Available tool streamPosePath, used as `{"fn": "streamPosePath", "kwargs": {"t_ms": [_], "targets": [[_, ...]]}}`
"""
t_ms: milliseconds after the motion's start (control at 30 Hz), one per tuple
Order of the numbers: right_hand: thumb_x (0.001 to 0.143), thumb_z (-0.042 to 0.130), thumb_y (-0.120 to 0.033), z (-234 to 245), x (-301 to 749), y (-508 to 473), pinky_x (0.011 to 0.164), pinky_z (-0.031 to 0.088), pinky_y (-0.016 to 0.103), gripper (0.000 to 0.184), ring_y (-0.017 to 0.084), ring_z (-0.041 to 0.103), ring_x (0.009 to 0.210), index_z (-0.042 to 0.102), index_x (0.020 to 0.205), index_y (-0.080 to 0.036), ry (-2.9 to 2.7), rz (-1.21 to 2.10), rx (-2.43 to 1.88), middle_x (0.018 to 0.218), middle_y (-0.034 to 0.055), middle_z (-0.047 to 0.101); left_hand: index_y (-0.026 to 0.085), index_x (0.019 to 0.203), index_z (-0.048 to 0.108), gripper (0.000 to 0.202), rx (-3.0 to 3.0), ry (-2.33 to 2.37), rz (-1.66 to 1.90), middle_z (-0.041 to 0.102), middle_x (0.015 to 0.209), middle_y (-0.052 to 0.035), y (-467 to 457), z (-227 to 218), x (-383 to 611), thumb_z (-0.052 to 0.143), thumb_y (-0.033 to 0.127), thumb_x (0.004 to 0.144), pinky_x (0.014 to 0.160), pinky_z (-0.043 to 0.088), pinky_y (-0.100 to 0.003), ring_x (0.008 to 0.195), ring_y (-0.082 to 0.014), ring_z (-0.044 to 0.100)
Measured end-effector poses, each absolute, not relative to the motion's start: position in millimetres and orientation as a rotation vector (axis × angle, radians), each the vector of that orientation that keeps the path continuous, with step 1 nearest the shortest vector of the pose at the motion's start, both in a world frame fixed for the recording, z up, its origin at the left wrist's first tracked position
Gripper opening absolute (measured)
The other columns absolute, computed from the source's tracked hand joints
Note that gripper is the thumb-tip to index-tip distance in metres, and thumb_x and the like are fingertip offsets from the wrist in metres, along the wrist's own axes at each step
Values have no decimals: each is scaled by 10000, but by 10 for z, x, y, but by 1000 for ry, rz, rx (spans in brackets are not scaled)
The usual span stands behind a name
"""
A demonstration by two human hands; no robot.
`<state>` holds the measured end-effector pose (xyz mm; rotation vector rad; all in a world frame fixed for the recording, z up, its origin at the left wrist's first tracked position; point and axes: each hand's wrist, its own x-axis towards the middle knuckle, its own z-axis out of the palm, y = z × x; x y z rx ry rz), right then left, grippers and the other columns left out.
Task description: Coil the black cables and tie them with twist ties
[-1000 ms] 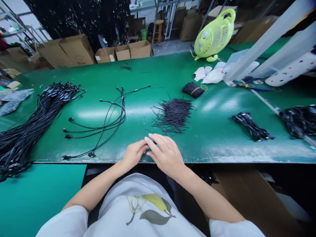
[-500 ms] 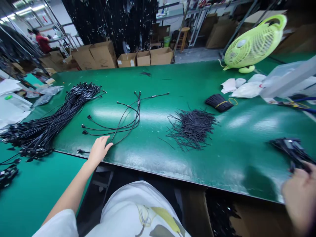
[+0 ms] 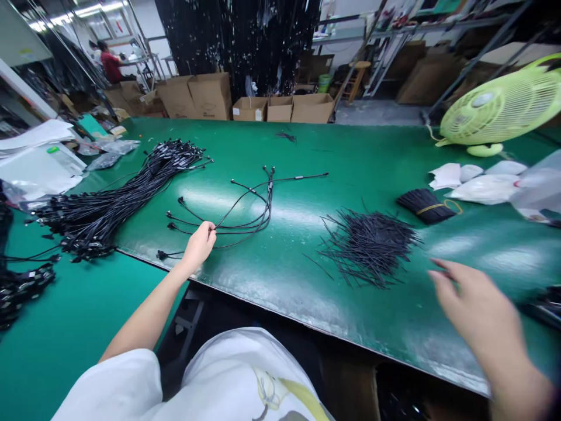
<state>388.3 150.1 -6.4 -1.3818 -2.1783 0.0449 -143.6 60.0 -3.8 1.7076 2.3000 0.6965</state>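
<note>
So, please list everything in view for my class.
Workbench: one, green, centre
Cable bundle: one, black, left
Loose cables: several, black, centre-left
Thin strips: one pile, black, right of cables
Banded bundle: one, black, behind pile
Other cables: several, black, side edges
Fan: one, lime, far right
Soft items: several, white, before fan
Cardboard boxes: several, brown, behind bench
Sheets: several, white, left edge
Co-worker: one, red top, background left
Left hand: one, bare, at loose cables
Right hand: one, bare, right of pile
</note>
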Motion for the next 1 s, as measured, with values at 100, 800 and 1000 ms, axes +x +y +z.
{"fn": "streamPosePath", "kwargs": {"t_ms": [100,800,1000], "targets": [[961,427,-372,86,2823,1546,869,505,437,419,264,628,970,455,1350,-218,-2227,206,-1192,1196,143,591,191,1127,517,260,1798,2058,960,654,924,-45,581,232,-1259,344,289,959,782,476,-278,798,-160,628],[960,184,-567,1382,2409,3143,663,391,384,722,249,661,923,740,914,-108,-2255,-524,-1264,968,199,673,158,853,551,166,1138,1751,1276,667,848,-88,854,30,-2217,458,289,894,763,506,-312,811,-180,637],[939,500,-292,883,2408,1793,462,248,234,221,107,562,512,691,948,-180,-2803,-408,-962,774,55,672,163,782,481,233,1064,1267,1286,654,1005,-110,825,231,-1574,548,372,860,848,517,-350,941,-197,660]]}}
